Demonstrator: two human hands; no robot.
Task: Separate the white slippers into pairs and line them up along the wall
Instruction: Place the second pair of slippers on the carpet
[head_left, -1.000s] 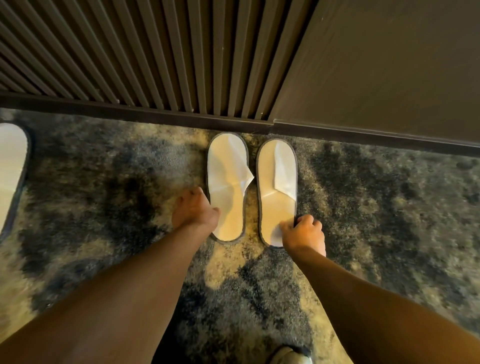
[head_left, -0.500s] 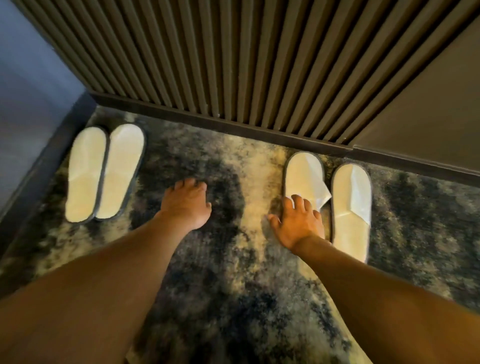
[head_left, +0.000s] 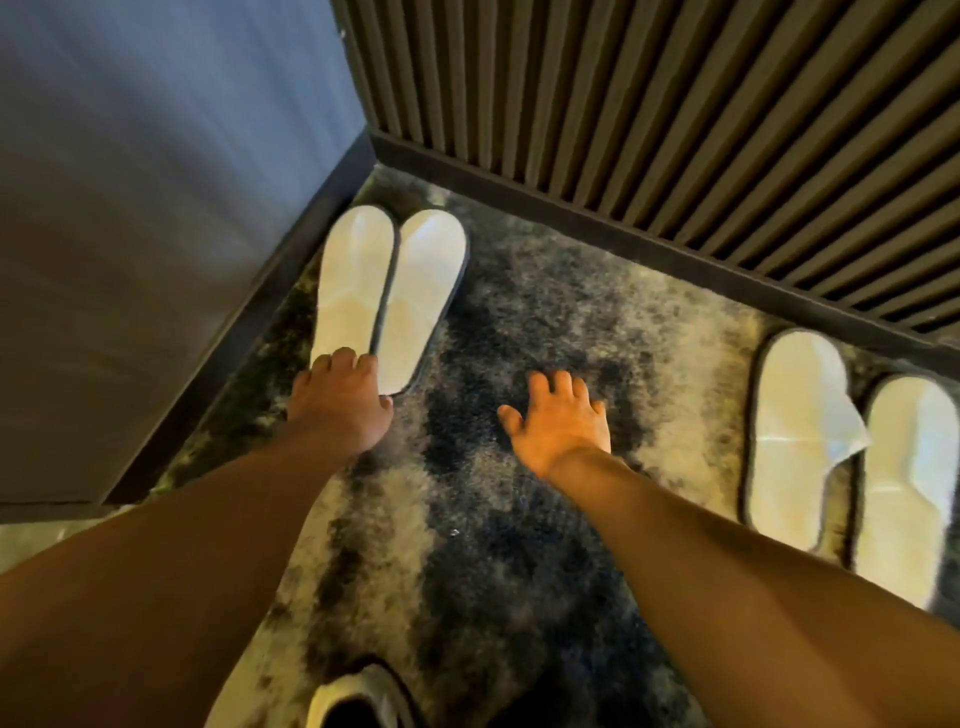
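The slatted wall (head_left: 675, 104) runs across the far side and down to the right, with a dark skirting board (head_left: 623, 236) at its foot. It meets a smooth blue-grey wall (head_left: 156, 156) on the left, forming a corner. Under me is a mottled dark and pale carpet (head_left: 519, 519).

My two bare forearms reach out over that carpet. At the near edge, between them, is a light shoe with a dark opening (head_left: 358, 696).

One pair of white slippers (head_left: 389, 296) lies in the corner at the far left, the two touching side by side, toes toward the slatted wall and the left one just beside the blue-grey wall's skirting. A second pair (head_left: 852, 457) lies at the right, toes close to the skirting; its left slipper's upper has a loose flap (head_left: 847, 436) poking toward its mate.

My left hand (head_left: 340, 405) rests palm down at the heel end of the corner pair, fingers laid flat on the heels, gripping nothing. My right hand (head_left: 561, 421) is over bare carpet between the two pairs, fingers spread wide and empty, well apart from either pair.
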